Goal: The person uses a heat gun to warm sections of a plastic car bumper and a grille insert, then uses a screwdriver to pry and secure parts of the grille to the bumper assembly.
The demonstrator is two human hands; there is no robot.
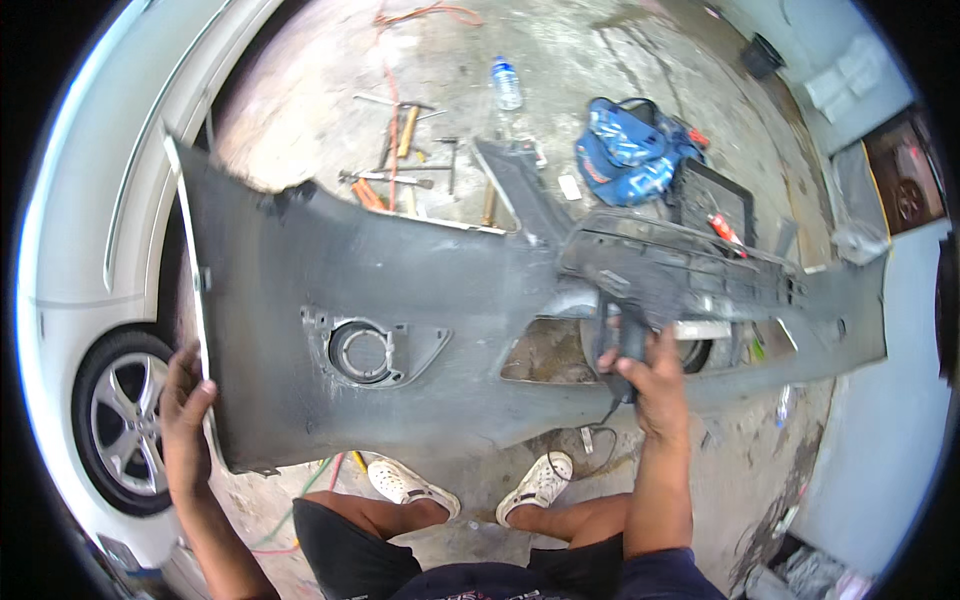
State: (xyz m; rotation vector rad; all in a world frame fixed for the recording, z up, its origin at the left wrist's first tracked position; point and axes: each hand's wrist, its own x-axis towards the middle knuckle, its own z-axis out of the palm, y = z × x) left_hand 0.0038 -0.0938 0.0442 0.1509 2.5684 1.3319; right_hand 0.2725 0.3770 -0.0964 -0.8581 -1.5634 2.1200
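Observation:
A large dark grey bumper (260, 270) spans the view, its inner side up, with a round fitting (362, 352) on the left part and a wide opening toward the right. My left hand (185, 420) grips the white-edged left end of the bumper, fingers over the rim. In my right hand (652, 385) is a black power tool (625, 305), its head blurred over the middle of the bumper and a cord hanging below. Whether the tool touches the surface I cannot tell.
A white car (120, 230) with an alloy wheel (125, 420) stands at left. On the floor (300, 60) lie hammers (408, 130), a water bottle (506, 83), a blue bag (630, 150), a black case (715, 190) and cables. A pale wall (860, 420) and a bucket (760, 57) are at right.

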